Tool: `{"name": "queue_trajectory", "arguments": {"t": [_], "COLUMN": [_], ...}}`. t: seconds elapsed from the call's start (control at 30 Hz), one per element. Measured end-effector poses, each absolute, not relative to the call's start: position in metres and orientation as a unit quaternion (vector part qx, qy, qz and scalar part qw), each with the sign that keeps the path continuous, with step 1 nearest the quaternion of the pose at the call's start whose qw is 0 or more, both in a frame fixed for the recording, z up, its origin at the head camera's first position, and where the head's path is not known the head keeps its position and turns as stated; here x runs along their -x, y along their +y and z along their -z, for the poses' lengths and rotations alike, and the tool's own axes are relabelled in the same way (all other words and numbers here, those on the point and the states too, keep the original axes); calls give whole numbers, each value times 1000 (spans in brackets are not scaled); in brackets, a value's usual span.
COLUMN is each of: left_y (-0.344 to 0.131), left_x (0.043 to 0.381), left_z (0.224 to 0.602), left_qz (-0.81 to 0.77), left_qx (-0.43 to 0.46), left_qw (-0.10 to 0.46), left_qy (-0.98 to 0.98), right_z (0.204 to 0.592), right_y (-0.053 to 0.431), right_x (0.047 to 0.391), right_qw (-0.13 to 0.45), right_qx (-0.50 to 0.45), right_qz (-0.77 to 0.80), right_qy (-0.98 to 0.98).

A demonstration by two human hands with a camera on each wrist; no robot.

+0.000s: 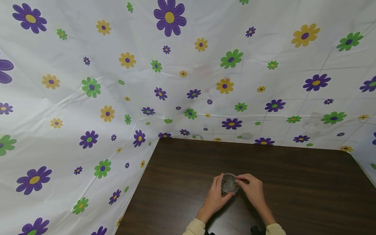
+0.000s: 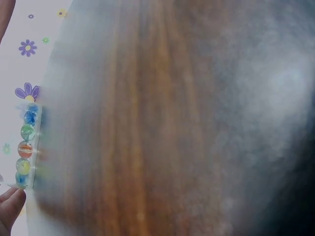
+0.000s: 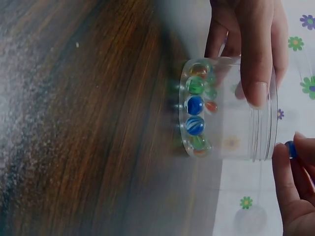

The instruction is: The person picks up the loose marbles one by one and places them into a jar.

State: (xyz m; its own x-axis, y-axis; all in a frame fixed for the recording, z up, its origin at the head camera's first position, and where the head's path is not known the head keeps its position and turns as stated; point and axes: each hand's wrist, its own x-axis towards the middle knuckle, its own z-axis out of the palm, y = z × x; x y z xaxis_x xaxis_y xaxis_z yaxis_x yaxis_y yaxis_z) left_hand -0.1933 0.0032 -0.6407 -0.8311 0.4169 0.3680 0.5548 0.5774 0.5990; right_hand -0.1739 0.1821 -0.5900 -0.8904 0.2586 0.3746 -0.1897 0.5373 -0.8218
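A clear round plastic jar [image 1: 230, 186] stands upright on the dark table, with my left hand [image 1: 215, 196] gripping its side, fingers on the far left and thumb near the front. Several glass marbles [image 3: 195, 105] in blue, green and orange lie along the jar's bottom. Between the thumb and fingertips of my right hand [image 1: 253, 189] is a blue marble [image 3: 292, 149], pinched right at the jar's open rim. The left wrist view catches only the jar's lower part, where a row of marbles [image 2: 25, 149] shows beside some fingertips.
The dark wood-grain table [image 1: 182, 169] reaches back to a white flowered sheet [image 1: 199, 104], which hangs behind it and along the left side. Pale yellow sleeves [image 1: 196, 227] cover both forearms.
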Motion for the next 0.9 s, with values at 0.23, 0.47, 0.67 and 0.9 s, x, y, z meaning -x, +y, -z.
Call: {"name": "queue_trajectory", "arguments": {"t": [0.23,0.47,0.67,0.9], "left_y": [3,3,3,2], "left_x": [194,195,194,194], "left_z": [641,642,641,640], "left_qz": [369,367,365,365], "left_qx": [274,273,273,268], "left_qw": [92,90,80,68], "left_qy": [-884,-885,-886,-889], "right_z": [592,592,591,593], "right_y": [180,179,178,177], "right_x": [177,178,178,179], "right_qw": [224,222,231,233], "right_qx": [28,27,13,9], "right_qz": [-471,-472,-469,-471], "right_qy": [-853,-853,-852,-851]}}
